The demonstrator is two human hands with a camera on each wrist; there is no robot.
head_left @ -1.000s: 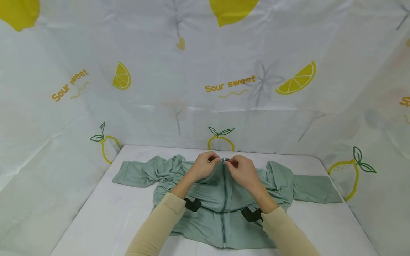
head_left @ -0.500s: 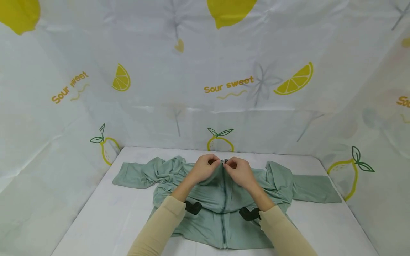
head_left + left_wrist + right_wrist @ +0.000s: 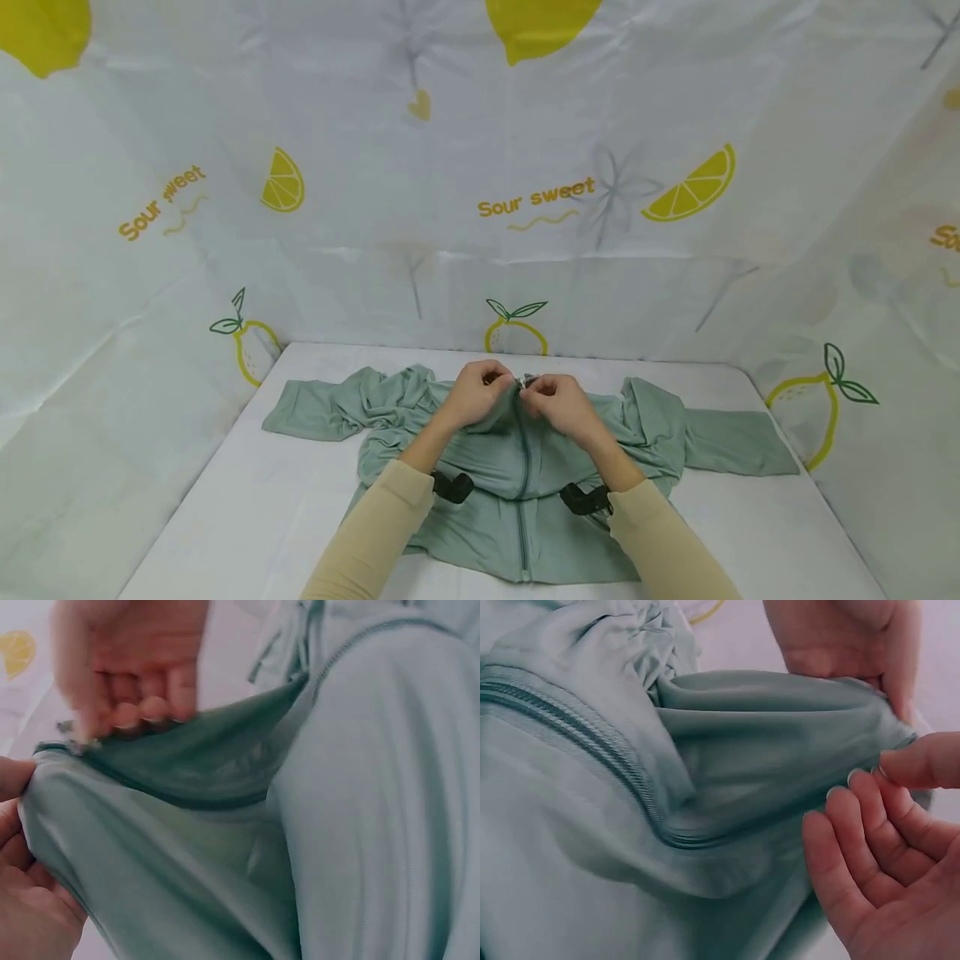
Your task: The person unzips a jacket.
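A sage-green zip-up jacket (image 3: 487, 467) lies front up, its body bunched and its sleeves spread to both sides. At its raised top edge, my left hand (image 3: 477, 395) pinches the fabric beside the zipper; the left wrist view shows the thumb and fingers (image 3: 13, 780) gripping the cloth. Opposite it, my right hand (image 3: 561, 405) pinches the small metal zipper pull (image 3: 521, 384) between thumb and forefinger. From there the dark green zipper (image 3: 524, 450) runs down to the hem. In the right wrist view, the right fingertips (image 3: 866, 780) hide the pull.
The white table (image 3: 225, 517) extends on both sides of the jacket. Behind it hangs a white sheet (image 3: 360, 275) printed with lemons. Black wrist-mounted pieces (image 3: 452, 487) jut out over the jacket below both hands.
The right hand and zipper pull have shifted slightly down toward the person, and a small dark gap shows at the zipper's top. The left hand stays nearly in place.
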